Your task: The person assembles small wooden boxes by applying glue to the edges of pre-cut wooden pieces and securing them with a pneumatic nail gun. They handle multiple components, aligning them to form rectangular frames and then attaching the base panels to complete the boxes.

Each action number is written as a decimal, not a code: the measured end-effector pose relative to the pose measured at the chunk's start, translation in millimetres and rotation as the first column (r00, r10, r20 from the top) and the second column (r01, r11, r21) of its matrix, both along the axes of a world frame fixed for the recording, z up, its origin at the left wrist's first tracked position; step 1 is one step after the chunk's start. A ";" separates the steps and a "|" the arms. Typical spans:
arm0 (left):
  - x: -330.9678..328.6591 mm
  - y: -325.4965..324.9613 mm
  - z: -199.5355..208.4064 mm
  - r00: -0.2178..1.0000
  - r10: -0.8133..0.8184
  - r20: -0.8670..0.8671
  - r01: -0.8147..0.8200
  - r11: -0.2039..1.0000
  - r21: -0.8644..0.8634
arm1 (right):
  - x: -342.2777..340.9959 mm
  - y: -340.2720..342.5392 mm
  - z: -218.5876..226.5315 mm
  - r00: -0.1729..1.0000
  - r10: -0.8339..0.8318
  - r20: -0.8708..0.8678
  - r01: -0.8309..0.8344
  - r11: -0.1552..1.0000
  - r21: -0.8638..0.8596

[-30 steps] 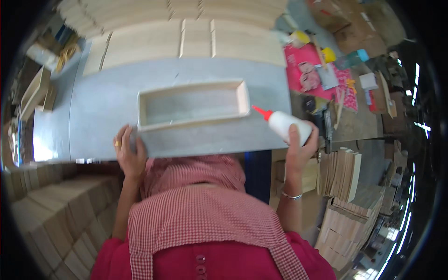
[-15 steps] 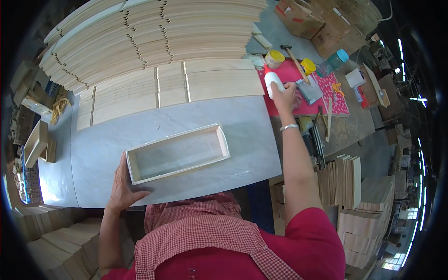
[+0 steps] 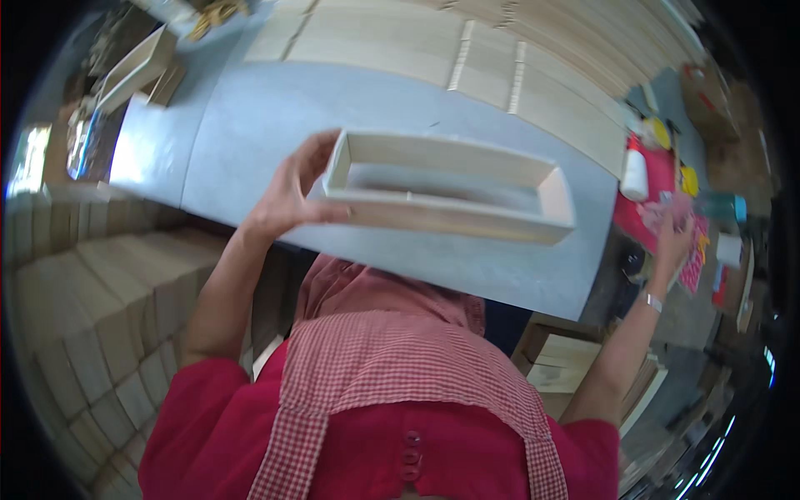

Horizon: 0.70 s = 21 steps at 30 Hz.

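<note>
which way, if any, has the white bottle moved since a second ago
Yes: the white bottle went forward, from the near right corner of the grey tabletop to the left edge of the pink sheet.

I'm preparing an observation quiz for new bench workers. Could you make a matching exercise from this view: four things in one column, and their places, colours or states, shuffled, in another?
Column one
1. Wooden frame
2. Squeeze bottle
3. Right hand
4. Apron

Column two
A. White with a red top
B. Red and white checks
C. At the pale pink cloth
D. Gripped at one end by the left hand

Pairs: 1-D, 2-A, 3-C, 4-B
</note>
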<state>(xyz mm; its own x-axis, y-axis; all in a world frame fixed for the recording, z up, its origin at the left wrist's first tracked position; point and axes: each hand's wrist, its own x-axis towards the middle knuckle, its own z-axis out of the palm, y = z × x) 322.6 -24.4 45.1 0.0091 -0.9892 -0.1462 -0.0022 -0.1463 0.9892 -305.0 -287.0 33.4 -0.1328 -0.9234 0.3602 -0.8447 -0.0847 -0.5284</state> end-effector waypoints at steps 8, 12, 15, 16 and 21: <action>59.0 42.6 41.1 0.749 0.366 -0.552 -0.590 0.747 -0.305 | 324.1 147.7 -42.7 0.812 0.563 -0.154 -0.584 0.794 -0.172; 64.3 55.6 61.3 0.704 0.288 -0.649 -0.619 0.697 -0.362 | 472.4 166.8 -46.5 0.445 0.892 -0.073 -0.886 0.427 -0.180; 63.0 54.1 64.6 0.700 0.327 -0.635 -0.646 0.669 -0.368 | 544.8 264.8 -63.8 0.237 0.971 -0.016 -0.946 0.227 -0.233; 62.1 57.0 69.3 0.711 0.355 -0.607 -0.650 0.662 -0.373 | 544.1 282.1 -60.1 0.155 0.987 0.043 -0.969 0.160 -0.186; 68.5 68.6 58.2 0.753 0.366 -0.547 -0.607 0.707 -0.364 | 446.9 266.7 -44.9 0.308 0.949 0.065 -0.947 0.312 -0.076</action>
